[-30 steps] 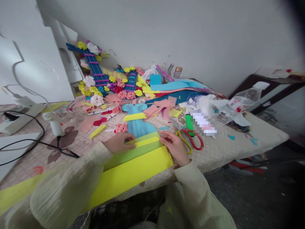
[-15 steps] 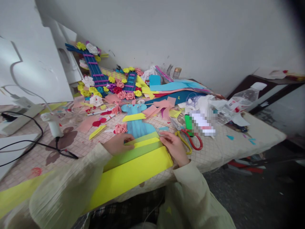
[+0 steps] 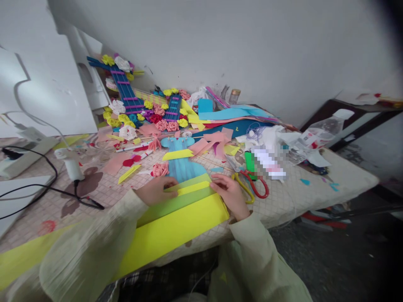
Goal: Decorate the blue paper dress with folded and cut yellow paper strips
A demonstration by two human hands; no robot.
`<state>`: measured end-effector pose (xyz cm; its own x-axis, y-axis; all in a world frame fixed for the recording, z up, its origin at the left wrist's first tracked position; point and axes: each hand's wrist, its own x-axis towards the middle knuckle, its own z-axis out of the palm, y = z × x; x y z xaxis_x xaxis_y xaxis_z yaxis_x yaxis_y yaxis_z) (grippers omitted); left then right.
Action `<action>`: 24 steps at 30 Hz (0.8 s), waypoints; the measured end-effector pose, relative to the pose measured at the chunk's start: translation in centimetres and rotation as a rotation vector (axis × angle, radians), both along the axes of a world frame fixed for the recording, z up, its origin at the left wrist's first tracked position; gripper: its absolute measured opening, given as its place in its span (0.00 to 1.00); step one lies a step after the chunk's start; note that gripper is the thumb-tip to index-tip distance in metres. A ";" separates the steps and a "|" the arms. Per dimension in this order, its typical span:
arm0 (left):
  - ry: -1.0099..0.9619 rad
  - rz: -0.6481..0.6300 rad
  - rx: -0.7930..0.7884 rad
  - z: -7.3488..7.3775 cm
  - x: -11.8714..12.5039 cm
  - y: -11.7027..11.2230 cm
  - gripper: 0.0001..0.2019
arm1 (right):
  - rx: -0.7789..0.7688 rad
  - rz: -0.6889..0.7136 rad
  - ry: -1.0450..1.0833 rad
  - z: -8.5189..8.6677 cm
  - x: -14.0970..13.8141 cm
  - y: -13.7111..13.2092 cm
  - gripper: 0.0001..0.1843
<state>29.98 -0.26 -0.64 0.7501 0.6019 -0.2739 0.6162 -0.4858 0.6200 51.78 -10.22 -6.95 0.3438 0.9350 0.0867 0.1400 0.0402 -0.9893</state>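
A narrow folded yellow paper strip [image 3: 193, 188] runs between my two hands. Its left end is under the bent fingers of my left hand [image 3: 157, 191], and my right hand [image 3: 229, 193] has thumb and fingertips closed at its right end. Beneath the strip is a yellow-green paper band [image 3: 189, 199]. A long bright yellow paper sheet [image 3: 176, 228] slants across the table's near edge, partly covered by my left sleeve. Just beyond my hands lies a blue paper cutout [image 3: 184, 167] with a yellow band [image 3: 178, 154] across it.
Scissors with red and yellow handles [image 3: 261, 188] lie right of my right hand. A white glue gun [image 3: 72, 163] with a black cord stands on the left. Paper flowers and blue guitar-like shapes [image 3: 129, 94] are at the back; a clear plastic bottle [image 3: 325, 128] is at right.
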 end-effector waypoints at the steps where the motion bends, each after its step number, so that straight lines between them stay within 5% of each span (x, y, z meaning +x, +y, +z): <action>1: -0.001 -0.002 0.000 0.0 0.0 0.0 0.14 | -0.001 -0.002 -0.003 0.0 0.0 0.0 0.13; 24: -0.115 0.005 -0.037 -1.1 -1.1 0.0 0.15 | -0.044 -0.043 -0.050 0.4 -0.3 0.2 0.13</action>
